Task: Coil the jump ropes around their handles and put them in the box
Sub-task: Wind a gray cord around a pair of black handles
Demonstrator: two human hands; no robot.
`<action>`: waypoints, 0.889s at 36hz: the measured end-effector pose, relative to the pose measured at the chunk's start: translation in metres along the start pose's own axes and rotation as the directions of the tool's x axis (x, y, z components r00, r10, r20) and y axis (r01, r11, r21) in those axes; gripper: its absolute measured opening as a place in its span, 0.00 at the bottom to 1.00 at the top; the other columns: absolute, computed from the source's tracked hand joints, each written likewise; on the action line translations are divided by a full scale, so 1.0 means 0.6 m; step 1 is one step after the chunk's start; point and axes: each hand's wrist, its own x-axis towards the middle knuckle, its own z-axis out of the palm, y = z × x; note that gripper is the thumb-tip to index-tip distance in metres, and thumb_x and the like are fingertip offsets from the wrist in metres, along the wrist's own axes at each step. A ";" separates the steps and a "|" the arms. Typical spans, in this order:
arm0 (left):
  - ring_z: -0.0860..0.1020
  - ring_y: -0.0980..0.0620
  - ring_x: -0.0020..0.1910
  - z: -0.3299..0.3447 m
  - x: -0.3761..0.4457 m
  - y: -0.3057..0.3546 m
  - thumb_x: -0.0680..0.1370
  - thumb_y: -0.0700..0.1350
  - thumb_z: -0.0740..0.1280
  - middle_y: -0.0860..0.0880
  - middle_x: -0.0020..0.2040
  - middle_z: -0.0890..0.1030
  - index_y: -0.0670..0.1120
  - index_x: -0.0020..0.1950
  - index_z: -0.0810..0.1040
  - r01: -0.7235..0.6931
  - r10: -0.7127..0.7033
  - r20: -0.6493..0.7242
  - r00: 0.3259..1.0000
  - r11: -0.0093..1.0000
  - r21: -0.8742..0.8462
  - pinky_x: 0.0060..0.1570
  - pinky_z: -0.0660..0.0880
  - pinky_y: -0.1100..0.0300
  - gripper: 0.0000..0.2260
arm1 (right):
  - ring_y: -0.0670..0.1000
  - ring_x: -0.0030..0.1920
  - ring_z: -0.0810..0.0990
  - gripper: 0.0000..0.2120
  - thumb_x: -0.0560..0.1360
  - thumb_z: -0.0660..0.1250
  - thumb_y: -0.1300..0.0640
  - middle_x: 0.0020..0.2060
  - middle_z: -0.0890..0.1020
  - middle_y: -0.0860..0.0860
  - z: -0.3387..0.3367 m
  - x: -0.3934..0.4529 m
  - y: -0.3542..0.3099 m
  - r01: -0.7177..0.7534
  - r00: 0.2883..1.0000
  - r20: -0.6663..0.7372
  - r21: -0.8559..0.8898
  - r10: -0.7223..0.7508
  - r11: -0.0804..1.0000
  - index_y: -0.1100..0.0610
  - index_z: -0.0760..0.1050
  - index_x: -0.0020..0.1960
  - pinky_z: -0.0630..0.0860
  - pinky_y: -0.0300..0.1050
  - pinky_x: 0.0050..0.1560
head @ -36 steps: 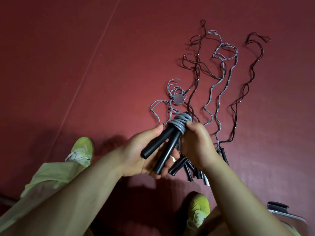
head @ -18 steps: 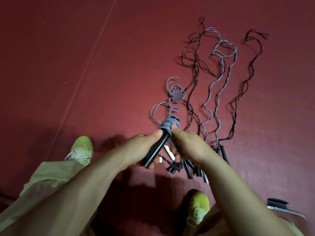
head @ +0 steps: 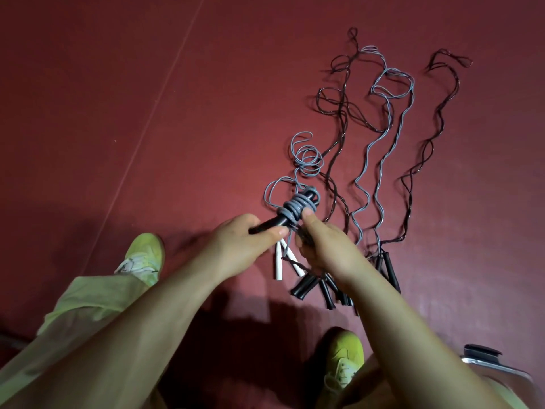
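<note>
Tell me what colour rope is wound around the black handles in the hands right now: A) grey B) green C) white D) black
A: grey rope is coiled round the black handles, which the left hand grips while the right hand presses its thumb on the coil.

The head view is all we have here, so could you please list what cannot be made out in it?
- Black foam handles wrapped in grey rope: their lower ends are hidden inside the left hand.
- Right hand: its fingers curl out of sight, so what they pinch is unclear.
- Pile of black handles on the red floor: the right forearm covers part of it; count unknown.
- Silver-edged object, perhaps the box: cut off by the bottom right corner.
</note>
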 end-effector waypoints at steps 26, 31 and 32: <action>0.77 0.52 0.26 -0.004 -0.044 0.059 0.73 0.67 0.53 0.43 0.39 0.80 0.37 0.54 0.79 0.606 0.228 0.757 0.612 0.481 -0.634 0.33 0.78 0.60 0.34 | 0.58 0.30 0.61 0.30 0.63 0.61 0.27 0.31 0.67 0.59 -0.002 -0.013 -0.020 0.225 0.973 -0.102 0.217 -0.207 0.950 0.56 0.72 0.39 0.57 0.54 0.32; 0.71 0.54 0.25 -0.001 -0.042 0.034 0.71 0.71 0.53 0.49 0.32 0.73 0.43 0.44 0.81 0.578 0.279 0.735 0.618 0.473 -0.665 0.31 0.76 0.60 0.33 | 0.50 0.28 0.67 0.41 0.70 0.44 0.28 0.23 0.68 0.52 -0.007 -0.015 -0.023 0.202 0.967 -0.143 -0.070 -0.211 0.977 0.67 0.70 0.34 0.63 0.45 0.33; 0.71 0.54 0.25 -0.004 -0.041 0.038 0.71 0.71 0.52 0.48 0.32 0.73 0.43 0.43 0.81 0.575 0.271 0.733 0.623 0.477 -0.665 0.31 0.76 0.59 0.34 | 0.48 0.26 0.65 0.36 0.72 0.43 0.31 0.21 0.66 0.48 -0.007 -0.018 -0.025 0.214 0.960 -0.157 -0.121 -0.231 0.969 0.62 0.67 0.30 0.60 0.43 0.31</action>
